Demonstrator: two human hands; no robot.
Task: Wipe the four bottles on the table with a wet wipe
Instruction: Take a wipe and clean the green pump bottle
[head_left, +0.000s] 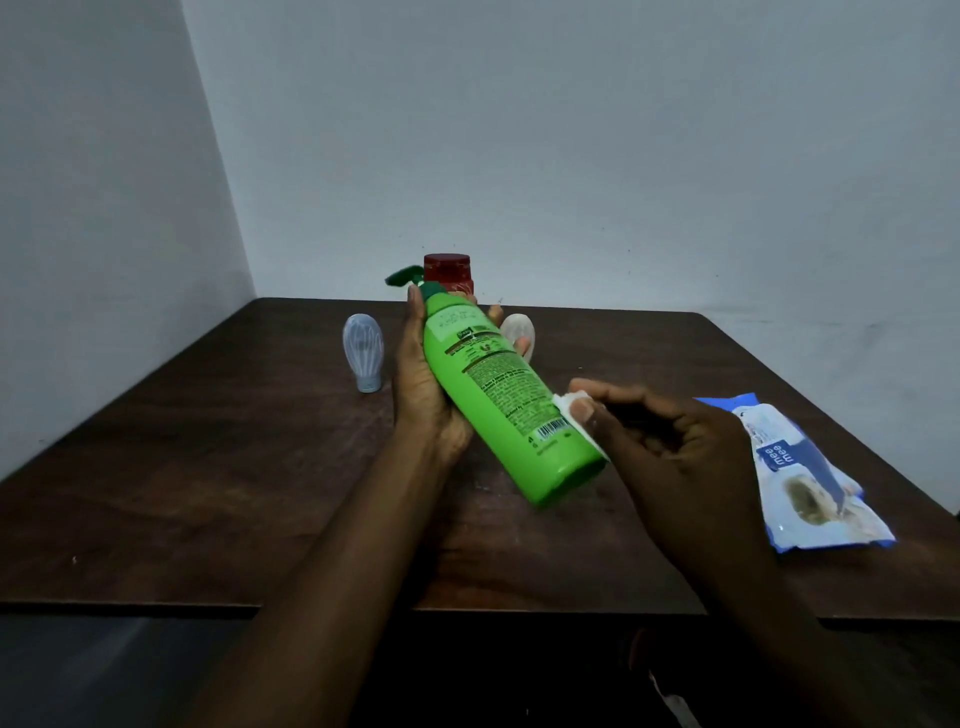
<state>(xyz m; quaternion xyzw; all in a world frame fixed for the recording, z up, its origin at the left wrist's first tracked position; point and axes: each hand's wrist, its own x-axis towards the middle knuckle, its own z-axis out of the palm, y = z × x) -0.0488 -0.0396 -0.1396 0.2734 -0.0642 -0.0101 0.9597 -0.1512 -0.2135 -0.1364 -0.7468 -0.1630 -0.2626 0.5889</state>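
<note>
My left hand (421, 389) grips a green pump bottle (498, 395) from behind, tilted with its dark green pump toward the far side and its base toward me, above the dark wooden table (208, 493). My right hand (670, 452) pinches a white wet wipe (574, 410) against the bottle's lower right side. A pale blue bottle (363, 351) stands upside down on its cap at the left. A whitish bottle (519, 332) is partly hidden behind the green one. A red-capped bottle (449, 273) stands at the far edge, mostly hidden.
A blue and white wet wipe pack (800, 473) lies flat on the table at the right, close to my right hand. Grey walls meet in a corner behind the table's far left. The table's near edge runs below my forearms.
</note>
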